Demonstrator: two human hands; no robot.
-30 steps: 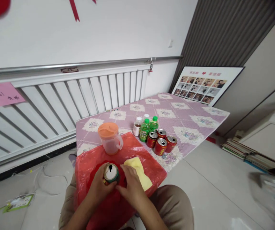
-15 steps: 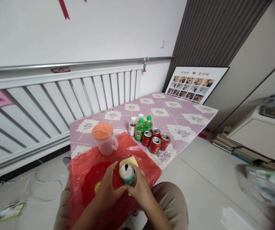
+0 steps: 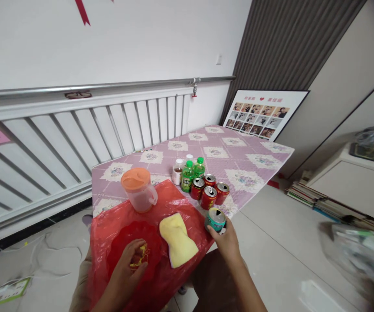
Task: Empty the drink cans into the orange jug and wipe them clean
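Note:
My right hand (image 3: 225, 238) is wrapped round a green drink can (image 3: 215, 219), its top opened, near the right edge of the red plastic sheet (image 3: 187, 199). Just behind it stand several red cans (image 3: 209, 197) with opened tops. My left hand (image 3: 129, 262) hovers over a red scalloped plate (image 3: 117, 240) with a gold design; its fingers are apart and hold nothing. Between the hands a yellow cloth (image 3: 178, 240) lies on the sheet. A clear plastic pitcher (image 3: 141, 199) with an orange lid stands behind the plate.
Two green-capped bottles (image 3: 187, 177) and two white-capped bottles (image 3: 177, 172) stand behind the cans on the floral tablecloth (image 3: 216, 152). A white radiator (image 3: 109, 125) runs along the table's far side. A photo board (image 3: 258, 115) leans at the back right.
My right hand has carried the green can rightward, from above the yellow cloth to beside the red cans. My left hand has come away from the can and moved left over the plate.

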